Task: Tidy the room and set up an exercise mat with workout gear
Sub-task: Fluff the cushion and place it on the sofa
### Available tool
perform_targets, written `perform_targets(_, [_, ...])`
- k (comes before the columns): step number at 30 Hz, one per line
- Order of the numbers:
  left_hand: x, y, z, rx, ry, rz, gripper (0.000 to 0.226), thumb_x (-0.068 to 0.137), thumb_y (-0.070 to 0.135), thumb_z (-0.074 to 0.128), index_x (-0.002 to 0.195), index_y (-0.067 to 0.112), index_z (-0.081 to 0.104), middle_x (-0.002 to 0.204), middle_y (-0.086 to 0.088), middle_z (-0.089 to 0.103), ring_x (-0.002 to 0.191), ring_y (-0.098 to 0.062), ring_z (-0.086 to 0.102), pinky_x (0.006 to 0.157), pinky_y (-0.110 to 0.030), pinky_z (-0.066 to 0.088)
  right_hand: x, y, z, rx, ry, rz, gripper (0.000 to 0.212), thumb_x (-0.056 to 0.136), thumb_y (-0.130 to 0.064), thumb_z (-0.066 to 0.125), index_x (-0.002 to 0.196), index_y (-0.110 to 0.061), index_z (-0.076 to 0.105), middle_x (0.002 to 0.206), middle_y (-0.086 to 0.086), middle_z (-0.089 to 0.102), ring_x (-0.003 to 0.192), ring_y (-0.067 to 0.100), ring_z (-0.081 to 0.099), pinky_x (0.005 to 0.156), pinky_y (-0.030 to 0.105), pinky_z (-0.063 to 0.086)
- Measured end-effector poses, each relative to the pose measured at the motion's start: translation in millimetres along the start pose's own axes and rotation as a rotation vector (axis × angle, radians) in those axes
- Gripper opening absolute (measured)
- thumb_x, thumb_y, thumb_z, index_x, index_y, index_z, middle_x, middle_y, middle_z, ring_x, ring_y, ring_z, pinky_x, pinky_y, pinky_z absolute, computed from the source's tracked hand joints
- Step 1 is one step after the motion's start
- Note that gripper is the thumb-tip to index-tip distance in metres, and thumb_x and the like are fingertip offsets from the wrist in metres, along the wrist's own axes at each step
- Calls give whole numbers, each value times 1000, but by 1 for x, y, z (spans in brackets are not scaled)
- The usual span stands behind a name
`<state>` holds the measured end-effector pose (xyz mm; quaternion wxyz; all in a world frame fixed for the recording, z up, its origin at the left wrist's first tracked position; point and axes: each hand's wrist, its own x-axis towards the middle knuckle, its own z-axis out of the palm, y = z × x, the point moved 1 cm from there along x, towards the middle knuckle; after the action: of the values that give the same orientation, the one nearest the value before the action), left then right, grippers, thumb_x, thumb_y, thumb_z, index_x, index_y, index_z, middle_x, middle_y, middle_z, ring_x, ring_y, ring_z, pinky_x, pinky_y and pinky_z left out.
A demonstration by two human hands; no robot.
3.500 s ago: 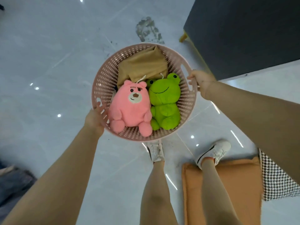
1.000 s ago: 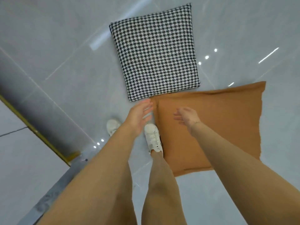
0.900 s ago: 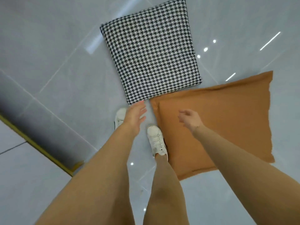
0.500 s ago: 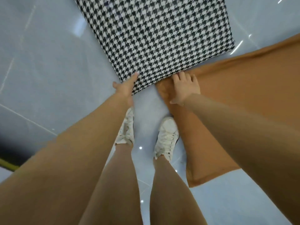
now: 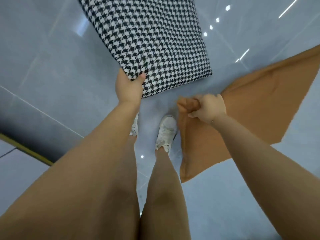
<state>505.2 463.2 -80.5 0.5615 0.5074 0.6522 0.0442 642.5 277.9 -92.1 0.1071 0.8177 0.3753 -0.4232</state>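
Looking straight down from head height at a glossy grey tiled floor (image 5: 52,58). A person bends forward, both bare arms reaching down past their legs and white sneakers (image 5: 166,132).

The left hand (image 5: 129,87) grips the near corner of a black-and-white houndstooth cushion (image 5: 152,40), thumb on top and fingers apparently curled underneath, though the underside is hidden. The cushion stretches away from that corner toward the top of the view.

The right hand (image 5: 207,108) is closed in a fist around a bunched corner of an orange-brown cushion (image 5: 251,110), which sags limply toward the right edge of the view and seems partly lifted off the floor.

Taking each cushion by its nearest corner lets both be picked up at once, probably to clear floor space for the exercise mat. No mat or workout gear is in view. A dark strip with a yellow edge (image 5: 26,148) crosses the floor at the left.
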Motion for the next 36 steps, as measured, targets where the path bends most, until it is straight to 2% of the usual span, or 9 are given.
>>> perform_targets(3, [-54, 60, -26, 327, -32, 305, 40, 86, 17, 64, 124, 17, 52, 117, 3, 63, 107, -18, 58, 90, -33, 46, -61, -3, -67, 123, 129, -3, 34, 71, -45, 75, 86, -22, 56, 92, 5, 67, 100, 28, 58, 77, 34, 27])
perform_targets(6, [-112, 117, -50, 557, -152, 484, 25, 89, 22, 60, 112, 16, 50, 104, -5, 65, 93, -31, 60, 68, -35, 41, -117, -7, -112, 196, 58, -13, 36, 73, -49, 73, 79, -26, 46, 78, -3, 57, 98, 24, 59, 75, 30, 23])
perform_targets(10, [-181, 188, -84, 797, -216, 615, 23, 90, 21, 58, 107, 12, 45, 86, -12, 60, 83, -37, 58, 60, -34, 28, -199, -13, -151, 171, -47, 6, 37, 77, -49, 70, 99, -24, 55, 69, -11, 43, 103, 23, 54, 86, 32, 27])
perform_targets(13, [-234, 231, -118, 887, -262, 683, 33, 89, 17, 57, 115, 18, 38, 95, -10, 63, 83, -35, 59, 60, -33, 30, -280, -20, -182, 193, 41, 6, 35, 68, -55, 66, 84, -28, 51, 76, -9, 53, 92, 18, 50, 74, 29, 19])
perform_targets(16, [-280, 247, -138, 909, -332, 786, 52, 87, 11, 56, 123, 34, 26, 99, -5, 65, 79, -29, 61, 58, -32, 35, -338, -24, -208, 279, 148, -5, 28, 60, -53, 60, 64, -35, 39, 70, -7, 52, 79, 14, 45, 72, 25, 19])
perform_targets(19, [-325, 260, -159, 897, -422, 901, 62, 86, 0, 50, 131, 41, 40, 118, 4, 61, 94, -24, 60, 66, -33, 43, -372, -36, -247, 340, 260, -57, 28, 57, -48, 64, 62, -37, 39, 68, -8, 52, 76, 14, 46, 76, 16, 22])
perform_targets(25, [-367, 298, -223, 880, -338, 900, 67, 80, -6, 43, 123, 43, 56, 126, 17, 56, 99, -18, 57, 62, -25, 31, -411, -95, -336, 316, 482, -189, 30, 66, -27, 74, 69, -36, 46, 68, -20, 49, 77, 16, 46, 79, 26, 25])
perform_targets(30, [-372, 362, -279, 761, -201, 1086, 66, 78, -2, 36, 116, 44, 63, 109, 7, 66, 89, -24, 62, 60, -24, 33, -419, -161, -401, 299, 634, -312, 27, 69, -20, 76, 74, -33, 52, 73, -18, 55, 77, 11, 45, 78, 26, 23])
perform_targets(36, [-357, 415, -352, 668, -100, 1033, 53, 89, 0, 44, 112, 42, 66, 88, 19, 42, 86, -15, 50, 57, -25, 27, -433, -247, -487, 609, 756, -452, 27, 64, -25, 83, 66, -28, 56, 66, -10, 58, 76, 8, 58, 69, 32, 42])
